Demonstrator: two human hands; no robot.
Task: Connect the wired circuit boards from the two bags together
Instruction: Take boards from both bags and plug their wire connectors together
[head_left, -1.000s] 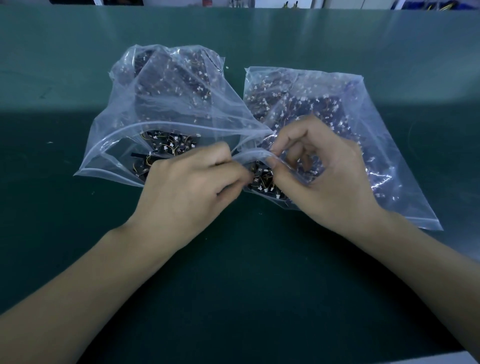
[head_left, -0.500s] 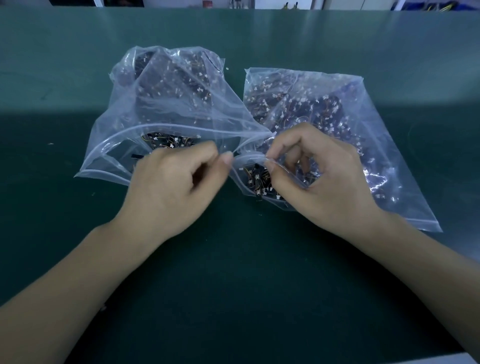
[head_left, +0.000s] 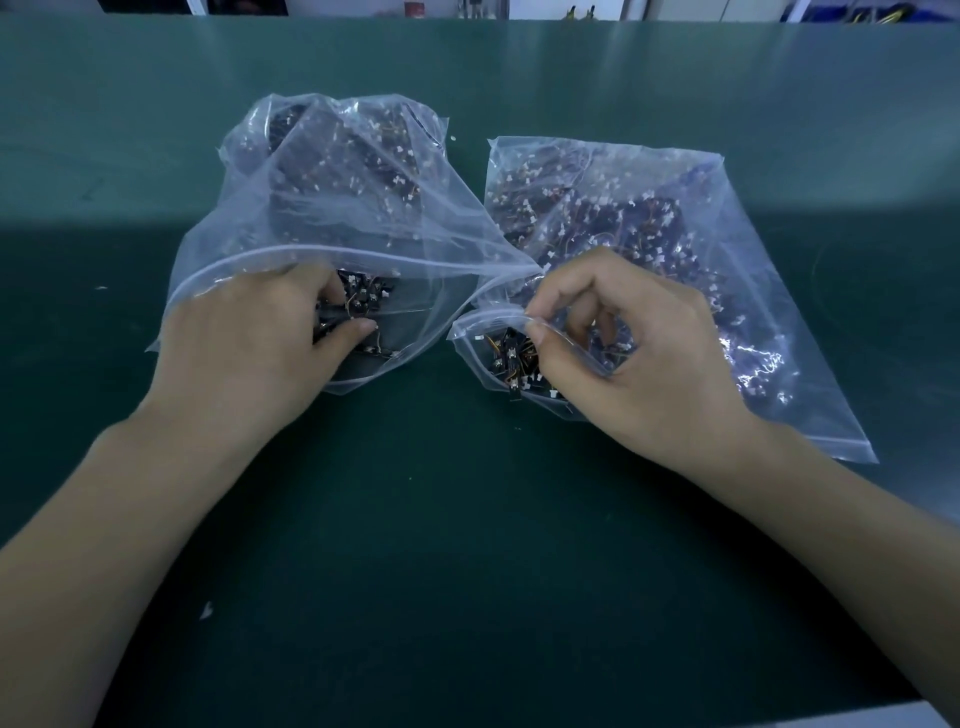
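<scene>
Two clear zip bags lie side by side on the green table (head_left: 467, 545), both full of small dark circuit boards with thin wires and white connectors. My left hand (head_left: 260, 343) reaches into the open mouth of the left bag (head_left: 291, 208), its fingers curled around a clump of wired boards (head_left: 358, 306) near the opening. My right hand (head_left: 628, 358) pinches the zip rim of the right bag (head_left: 675, 218) between thumb and forefinger, holding its mouth up. More wired boards (head_left: 511, 358) show just inside that opening.
The table's far edge runs along the top of the view, with shelves and clutter behind it. A small white scrap (head_left: 207, 610) lies near my left forearm. The near table edge shows at the bottom right.
My left hand let go of the right bag's rim and moved left into the left bag's mouth, closing on boards there. My right hand kept its pinch on the right bag's rim.
</scene>
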